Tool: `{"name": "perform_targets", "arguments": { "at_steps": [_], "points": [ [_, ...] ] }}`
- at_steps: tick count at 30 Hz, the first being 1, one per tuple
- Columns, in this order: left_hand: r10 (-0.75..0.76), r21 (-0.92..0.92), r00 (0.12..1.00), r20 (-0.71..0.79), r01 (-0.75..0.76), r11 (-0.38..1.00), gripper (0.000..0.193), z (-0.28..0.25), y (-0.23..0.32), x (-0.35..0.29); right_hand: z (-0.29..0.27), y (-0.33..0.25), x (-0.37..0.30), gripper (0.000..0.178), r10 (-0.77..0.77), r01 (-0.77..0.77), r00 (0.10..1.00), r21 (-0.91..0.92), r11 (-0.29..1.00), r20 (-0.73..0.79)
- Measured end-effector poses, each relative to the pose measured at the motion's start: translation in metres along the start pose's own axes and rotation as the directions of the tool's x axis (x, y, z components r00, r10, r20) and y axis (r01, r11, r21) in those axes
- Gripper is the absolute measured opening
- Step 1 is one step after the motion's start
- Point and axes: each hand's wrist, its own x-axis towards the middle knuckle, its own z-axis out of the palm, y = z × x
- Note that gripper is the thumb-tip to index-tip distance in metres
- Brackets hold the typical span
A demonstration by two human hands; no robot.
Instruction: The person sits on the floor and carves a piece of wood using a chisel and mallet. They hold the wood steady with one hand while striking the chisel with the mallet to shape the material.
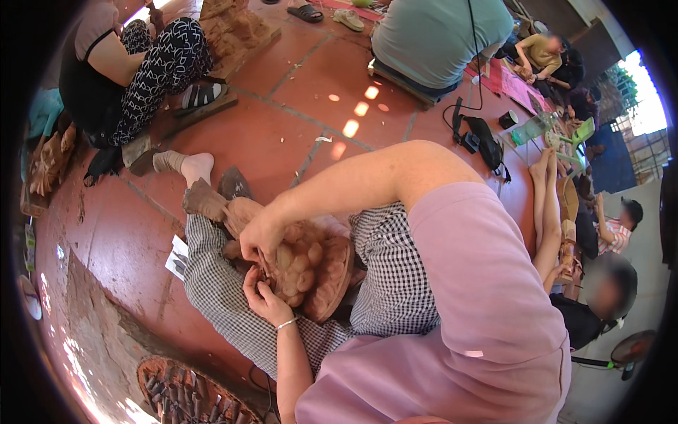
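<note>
A brown wood carving (330,279) with a cluster of rounded bumps rests in my lap, against my checkered trousers. My right hand (261,234) reaches over from the right, fingers bent down and closed at the carving's left side. Whatever it grips is hidden beneath the fingers. Just below, my left hand (270,302), with a thin bracelet at the wrist, has its fingers curled and drawn together against the same side. A small dark bit shows by its fingertips, too little to name.
A round tray (145,367) of several carving tools lies at the lower left. A photo sheet (177,258) is beside my leg. Other people sit nearby, one in a light teal shirt (441,42) ahead. A black bag (484,145) with a cable lies on the tiled floor (240,134).
</note>
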Motion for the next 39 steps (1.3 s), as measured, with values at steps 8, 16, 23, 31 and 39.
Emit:
{"name": "perform_targets", "arguments": {
  "at_steps": [8,16,23,31,39],
  "points": [
    [0.046,0.012,0.999,0.016,-0.046,0.999,0.024,0.004,0.002,0.001,-0.009,0.011,-0.012,0.025,0.003,-0.008,0.999,0.138,0.99,0.042],
    [0.059,0.009,0.997,0.041,-0.06,0.998,0.022,0.005,0.001,-0.001,0.006,0.001,-0.003,0.024,-0.057,0.058,0.998,-0.062,0.996,0.015],
    [0.049,0.062,0.999,0.007,-0.05,0.997,0.021,-0.001,0.003,-0.001,0.005,-0.05,-0.012,0.02,0.035,-0.036,0.999,-0.23,0.973,-0.008],
    [0.061,0.011,0.998,-0.001,-0.061,0.998,0.022,0.002,-0.001,0.001,0.01,0.016,0.003,0.015,-0.069,0.059,0.997,0.265,0.962,0.028],
    [-0.004,-0.062,1.0,0.017,0.005,0.998,0.022,0.001,0.008,0.001,0.016,-0.002,-0.004,0.015,-0.007,0.009,1.0,0.044,0.999,-0.031]
  ]
}}
